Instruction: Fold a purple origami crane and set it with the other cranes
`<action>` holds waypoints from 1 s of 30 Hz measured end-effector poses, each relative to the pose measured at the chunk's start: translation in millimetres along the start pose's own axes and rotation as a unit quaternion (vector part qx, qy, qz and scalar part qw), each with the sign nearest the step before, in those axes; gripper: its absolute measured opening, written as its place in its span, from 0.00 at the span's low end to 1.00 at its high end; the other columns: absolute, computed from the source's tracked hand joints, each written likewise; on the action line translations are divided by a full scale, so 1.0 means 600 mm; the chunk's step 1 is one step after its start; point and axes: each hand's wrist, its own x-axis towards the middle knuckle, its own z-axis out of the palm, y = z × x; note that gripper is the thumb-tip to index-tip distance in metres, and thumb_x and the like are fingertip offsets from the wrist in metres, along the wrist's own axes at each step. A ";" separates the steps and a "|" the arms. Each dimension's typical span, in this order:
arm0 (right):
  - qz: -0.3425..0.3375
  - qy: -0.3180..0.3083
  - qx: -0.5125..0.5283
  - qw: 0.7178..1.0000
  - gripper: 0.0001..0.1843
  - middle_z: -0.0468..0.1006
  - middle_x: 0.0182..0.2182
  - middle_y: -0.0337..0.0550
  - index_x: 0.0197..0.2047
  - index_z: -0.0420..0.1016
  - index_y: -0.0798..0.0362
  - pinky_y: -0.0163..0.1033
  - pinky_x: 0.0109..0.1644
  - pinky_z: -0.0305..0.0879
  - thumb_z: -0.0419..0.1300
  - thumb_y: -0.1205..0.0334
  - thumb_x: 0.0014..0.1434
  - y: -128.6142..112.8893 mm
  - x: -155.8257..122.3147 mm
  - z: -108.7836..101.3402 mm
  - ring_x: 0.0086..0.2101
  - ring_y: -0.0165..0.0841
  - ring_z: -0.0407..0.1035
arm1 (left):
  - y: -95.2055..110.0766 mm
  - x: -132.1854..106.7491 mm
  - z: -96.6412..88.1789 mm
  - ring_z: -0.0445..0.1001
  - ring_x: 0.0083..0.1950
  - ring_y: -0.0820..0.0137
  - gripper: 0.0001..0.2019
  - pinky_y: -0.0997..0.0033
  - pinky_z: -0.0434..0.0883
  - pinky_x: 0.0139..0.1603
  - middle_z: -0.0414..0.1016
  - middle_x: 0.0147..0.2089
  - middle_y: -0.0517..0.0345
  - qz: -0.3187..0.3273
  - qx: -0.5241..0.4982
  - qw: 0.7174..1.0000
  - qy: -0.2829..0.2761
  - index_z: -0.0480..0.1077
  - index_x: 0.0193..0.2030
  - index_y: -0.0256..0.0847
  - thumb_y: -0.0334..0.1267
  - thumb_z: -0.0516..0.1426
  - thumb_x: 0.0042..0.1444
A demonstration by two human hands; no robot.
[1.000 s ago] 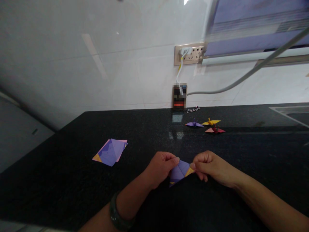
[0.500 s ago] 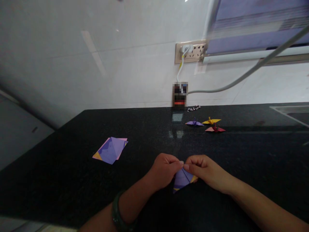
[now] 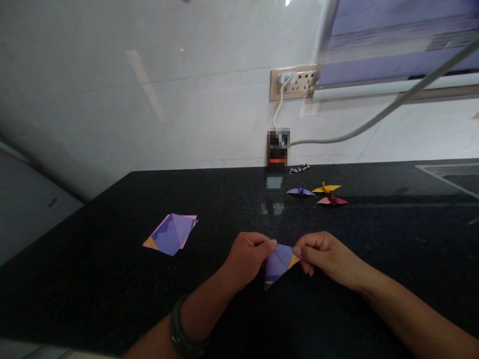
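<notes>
Between my hands is a folded piece of purple origami paper (image 3: 279, 263) with yellow corners and crease lines across it. My left hand (image 3: 250, 257) pinches its upper left edge between thumb and fingers. At the upper right corner, my right hand (image 3: 322, 257) grips the paper the same way. Part of the paper is hidden under the left thumb and fingers. Off to the left lie stacked sheets of origami paper (image 3: 172, 234), purple on top with pink edges showing beneath.
Three folded paper cranes stand at the back right: a purple crane (image 3: 300, 191), a yellow crane (image 3: 327, 188) and a red crane (image 3: 332, 200). Behind them lies a beaded strand (image 3: 299, 169). A blurred box (image 3: 278, 149) with cables leans by the wall, below a socket panel (image 3: 294, 83).
My hands have moved apart along the top of the paper, the right one shifting rightward to its corner. The paper has risen slightly and more of its top edge shows.
</notes>
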 end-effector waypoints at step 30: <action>-0.081 -0.012 0.198 0.977 0.12 0.67 0.21 0.33 0.28 0.65 0.54 0.30 0.26 0.56 0.64 0.59 0.43 0.002 -0.006 0.025 0.22 0.23 0.61 | -0.013 0.006 -0.001 0.67 0.24 0.76 0.13 0.76 0.62 0.26 0.67 0.25 0.58 -0.106 -0.280 0.947 -0.115 0.66 0.29 0.35 0.45 0.55 0.48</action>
